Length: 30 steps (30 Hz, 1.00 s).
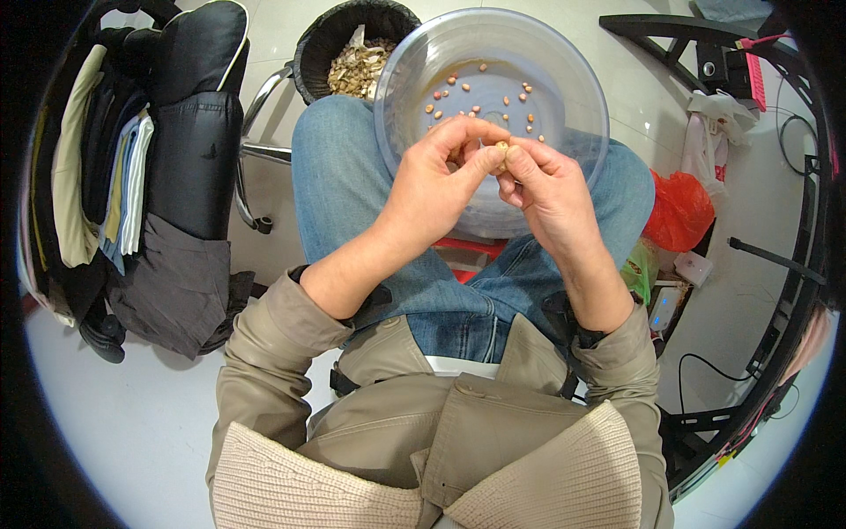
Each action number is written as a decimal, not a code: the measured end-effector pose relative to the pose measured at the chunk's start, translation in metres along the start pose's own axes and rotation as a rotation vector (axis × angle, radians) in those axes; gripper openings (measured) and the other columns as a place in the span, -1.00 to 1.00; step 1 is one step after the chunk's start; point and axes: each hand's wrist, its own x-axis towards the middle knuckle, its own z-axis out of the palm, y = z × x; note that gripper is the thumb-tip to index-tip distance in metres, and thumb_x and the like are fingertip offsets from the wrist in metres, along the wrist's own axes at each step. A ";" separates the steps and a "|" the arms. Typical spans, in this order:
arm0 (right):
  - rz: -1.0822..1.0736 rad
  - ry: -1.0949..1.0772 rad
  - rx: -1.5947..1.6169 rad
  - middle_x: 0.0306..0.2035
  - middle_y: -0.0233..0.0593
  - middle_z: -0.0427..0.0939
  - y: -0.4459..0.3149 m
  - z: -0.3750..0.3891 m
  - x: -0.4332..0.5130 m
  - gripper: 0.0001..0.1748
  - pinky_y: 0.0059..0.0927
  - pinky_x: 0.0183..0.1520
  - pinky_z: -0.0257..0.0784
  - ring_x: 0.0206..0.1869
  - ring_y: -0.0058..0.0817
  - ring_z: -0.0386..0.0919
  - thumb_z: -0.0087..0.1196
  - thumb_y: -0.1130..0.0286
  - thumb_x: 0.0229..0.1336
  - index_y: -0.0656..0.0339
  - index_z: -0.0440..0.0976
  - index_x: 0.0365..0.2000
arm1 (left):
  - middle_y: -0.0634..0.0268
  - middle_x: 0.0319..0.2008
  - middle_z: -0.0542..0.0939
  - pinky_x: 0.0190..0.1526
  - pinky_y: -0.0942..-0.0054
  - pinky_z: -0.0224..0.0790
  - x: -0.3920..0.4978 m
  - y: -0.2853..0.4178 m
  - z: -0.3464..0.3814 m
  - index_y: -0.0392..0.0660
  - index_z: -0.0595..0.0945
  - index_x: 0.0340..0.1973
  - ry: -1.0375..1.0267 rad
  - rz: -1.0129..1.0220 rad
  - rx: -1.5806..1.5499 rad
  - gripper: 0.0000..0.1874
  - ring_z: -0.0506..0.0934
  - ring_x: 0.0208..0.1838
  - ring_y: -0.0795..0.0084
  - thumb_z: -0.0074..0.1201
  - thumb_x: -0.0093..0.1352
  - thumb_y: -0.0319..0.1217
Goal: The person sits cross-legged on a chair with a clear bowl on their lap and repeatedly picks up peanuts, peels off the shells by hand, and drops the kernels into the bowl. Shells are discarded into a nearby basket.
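Note:
Between the fingertips of both my hands is a small tan peanut in its shell [502, 147]. My left hand [444, 165] pinches it with thumb and forefinger from the left. From the right, the thumb and fingers of my right hand [545, 173] close on the same peanut. Beneath my hands a large clear plastic basin [575, 86] rests at my knees. Several loose peanut kernels [466, 87], pinkish and orange, are scattered over its bottom. My hands hide the near part of the basin's floor.
Beyond my left knee stands a black-lined bin [310, 56] holding peanut shells [357, 73]. A black office chair [195, 159] with folded clothes [135, 185] is at the left. On the right are a red plastic bag [681, 211], a white power strip [664, 307] and a black metal frame [803, 264].

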 end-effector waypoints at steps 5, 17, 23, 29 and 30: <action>-0.025 0.024 -0.016 -0.48 -0.43 0.44 -0.001 0.000 0.001 -0.73 -0.72 -0.44 0.18 -0.48 -0.74 0.29 0.04 0.35 0.14 0.37 0.49 -0.25 | 0.46 -0.56 0.28 -0.49 0.67 0.16 0.001 -0.003 -0.001 -0.23 0.45 -0.18 0.060 -0.005 0.091 -0.67 0.23 -0.52 0.69 0.15 0.23 -0.33; -0.015 0.050 0.095 -0.46 -0.43 0.41 0.001 0.000 0.004 -0.77 -0.71 -0.42 0.18 -0.47 -0.70 0.27 0.01 0.40 0.15 0.36 0.41 -0.24 | 0.45 -0.56 0.37 -0.49 0.67 0.19 0.001 -0.006 0.000 -0.24 0.47 -0.26 0.024 -0.085 0.005 -0.74 0.29 -0.50 0.70 0.11 0.26 -0.33; -0.096 0.064 -0.112 -0.55 -0.43 0.41 0.000 0.005 0.001 -0.76 -0.72 -0.55 0.16 -0.57 -0.77 0.26 0.08 0.29 0.12 0.27 0.38 -0.43 | 0.42 -0.55 0.47 -0.43 0.68 0.22 0.003 0.000 -0.006 -0.22 0.52 -0.39 -0.053 -0.261 -0.183 -0.79 0.35 -0.47 0.71 0.05 0.30 -0.31; -0.048 0.021 -0.280 -0.59 -0.48 0.40 -0.003 0.004 -0.002 -0.71 -0.73 -0.56 0.17 -0.59 -0.79 0.26 -0.03 0.19 0.20 0.22 0.40 -0.46 | 0.39 -0.55 0.49 -0.40 0.67 0.26 0.001 0.004 -0.001 -0.24 0.50 -0.39 -0.050 -0.165 -0.274 -0.83 0.39 -0.46 0.69 0.02 0.33 -0.37; -0.056 0.036 -0.275 -0.59 -0.48 0.40 -0.002 0.004 -0.002 -0.71 -0.73 -0.55 0.18 -0.59 -0.79 0.26 -0.03 0.19 0.20 0.23 0.40 -0.46 | 0.39 -0.55 0.49 -0.40 0.67 0.27 0.001 0.004 0.000 -0.24 0.50 -0.39 -0.048 -0.161 -0.287 -0.84 0.39 -0.46 0.69 0.02 0.33 -0.38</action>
